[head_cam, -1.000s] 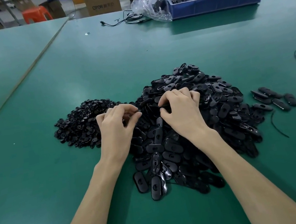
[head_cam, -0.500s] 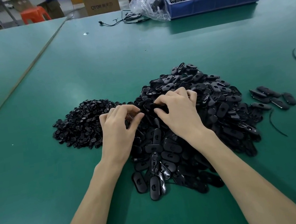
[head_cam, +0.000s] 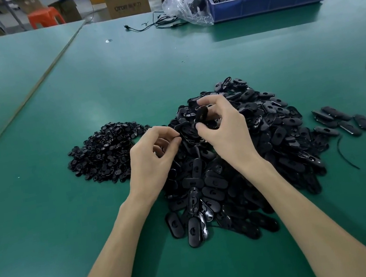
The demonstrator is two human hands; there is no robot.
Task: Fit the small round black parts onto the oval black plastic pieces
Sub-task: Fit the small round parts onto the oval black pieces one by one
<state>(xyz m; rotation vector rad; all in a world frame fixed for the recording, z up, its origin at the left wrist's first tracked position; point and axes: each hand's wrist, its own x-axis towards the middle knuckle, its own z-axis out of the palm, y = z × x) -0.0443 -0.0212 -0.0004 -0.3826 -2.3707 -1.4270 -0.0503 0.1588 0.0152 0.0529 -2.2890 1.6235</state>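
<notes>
Black oval piece (head_cam: pixel 201 115) is pinched between thumb and fingertips of the right hand (head_cam: pixel 226 131), raised just above the heap. Left hand (head_cam: pixel 153 153) is just beside it, fingers curled, thumb tip meeting forefinger; whether a small round part sits in that pinch cannot be made out.

Beneath both hands: large heap of oval pieces (head_cam: pixel 263 149). To its left, touching its edge: pile of small round parts (head_cam: pixel 105 150). To the right, a little apart: short row of ovals (head_cam: pixel 339 118), likely already fitted, though too small to confirm. Far edge of the green table (head_cam: pixel 119 76): blue bin (head_cam: pixel 270 1) full of black parts.

Step in hand, as judged: presenting one oval for fitting. Next move calls for lining a round part up with the oval's slot and pressing it home, with the oval held steady.
</notes>
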